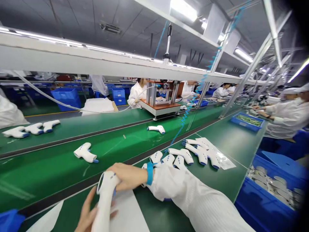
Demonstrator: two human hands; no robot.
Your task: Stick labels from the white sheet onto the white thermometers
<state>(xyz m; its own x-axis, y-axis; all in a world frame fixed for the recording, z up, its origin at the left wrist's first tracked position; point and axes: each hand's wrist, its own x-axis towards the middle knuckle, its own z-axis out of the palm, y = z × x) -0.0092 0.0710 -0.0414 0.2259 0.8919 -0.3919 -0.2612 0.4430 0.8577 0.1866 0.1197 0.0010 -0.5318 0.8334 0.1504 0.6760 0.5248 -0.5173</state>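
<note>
Production hall (77, 19), strip light (183, 9) on. Green belt (135, 146) runs alongside green desk (231, 138); co-worker in white (287, 116) far R, tabletop press (160, 109) across belt. Blue tray (248, 127) on desk nr co-worker, w/ thin greenish pcs (248, 120). White sheet (130, 209) on near desk. White gun-shaped housings (181, 153) grouped on desk R of centre; two more on belt, well apart. Held housing (106, 193) tilted over sheet, btwn both hands: R hand (129, 176) curled round upper end, L hand (88, 211) wrapped round lower body, thumb one side, fingertips opp. Can't tell if housing touches sheet. Blue wristband (150, 173), R wrist.
</note>
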